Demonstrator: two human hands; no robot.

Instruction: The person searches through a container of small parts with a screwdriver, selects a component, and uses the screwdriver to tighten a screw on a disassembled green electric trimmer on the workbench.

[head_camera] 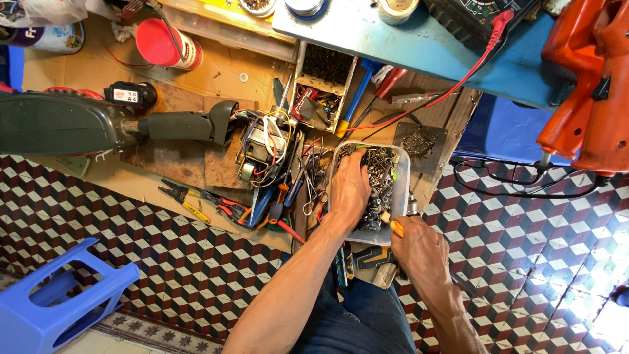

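Right hand (419, 252) grips an orange-handled tool (397, 228); left hand (350, 190) digs, fingers spread, into screw tub (401, 196).

Single head view, looking straight down past my arms; my fingers (354, 172) sit mid-frame, moderately near, floor tiles (196, 262) below them.

Clear plastic tub (401, 172) of shiny metal screws (379, 172), glossy blue plastic stool (59, 298), matt cardboard sheet (98, 72)
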